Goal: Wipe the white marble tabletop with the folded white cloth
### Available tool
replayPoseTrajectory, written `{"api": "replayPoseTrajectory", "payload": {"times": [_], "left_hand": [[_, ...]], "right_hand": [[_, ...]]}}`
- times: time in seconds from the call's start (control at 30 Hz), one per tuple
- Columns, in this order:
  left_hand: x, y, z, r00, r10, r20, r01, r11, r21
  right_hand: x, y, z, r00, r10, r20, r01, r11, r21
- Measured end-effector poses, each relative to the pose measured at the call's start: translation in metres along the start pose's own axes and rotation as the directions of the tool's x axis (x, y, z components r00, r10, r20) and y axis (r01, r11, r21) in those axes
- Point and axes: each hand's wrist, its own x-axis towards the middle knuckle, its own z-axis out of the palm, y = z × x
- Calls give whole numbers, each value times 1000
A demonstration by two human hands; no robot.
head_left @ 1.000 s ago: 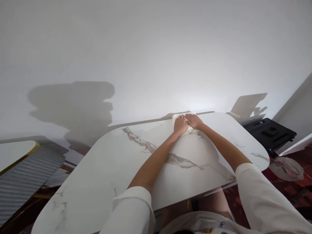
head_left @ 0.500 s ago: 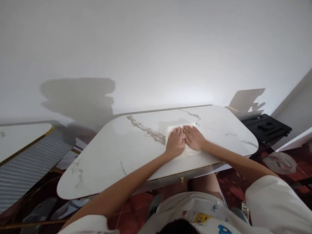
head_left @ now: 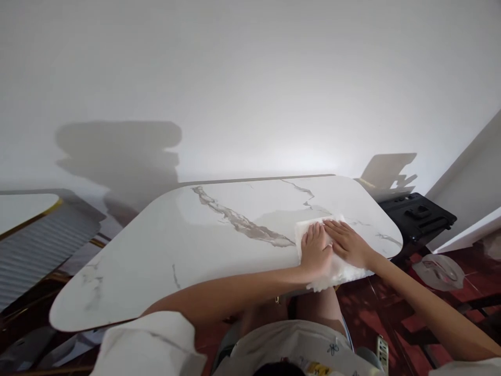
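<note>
A white cloth lies at the near edge of a white marble-patterned table, partly hanging over the rim. My left hand and my right hand lie side by side on top of it, palms down, fingers stretched out flat and pointing away from me. Both press on the cloth; neither grips it.
A white wall stands right behind the table. To the right, a black case sits low beside the table, with a clear plastic bag on the red floor. At far left there is another gold-rimmed tabletop above a ribbed grey panel.
Both hands have slid the cloth from the table's far edge toward me and to the right, to the near edge. The camera view has shifted too.
</note>
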Motion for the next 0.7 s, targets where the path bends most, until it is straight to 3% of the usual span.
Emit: {"api": "replayPoseTrajectory", "payload": {"times": [0.13, 0.27, 0.43, 0.7], "left_hand": [[39, 15, 5, 999, 48, -25, -49, 999, -5], [83, 14, 3, 996, 38, -81, -37, 999, 4], [143, -5, -8, 984, 26, -177, -21, 999, 26], [220, -47, -39, 969, 53, -242, -28, 994, 102]], "right_hand": [[13, 40, -3, 1000, 31, -2, -31, 998, -57], [49, 76, -2, 1000, 17, 15, -16, 997, -73], [113, 109, 6, 1000, 30, 1, -30, 996, -81], [208, 136, 20, 998, 55, -16, -56, 996, -66]]}}
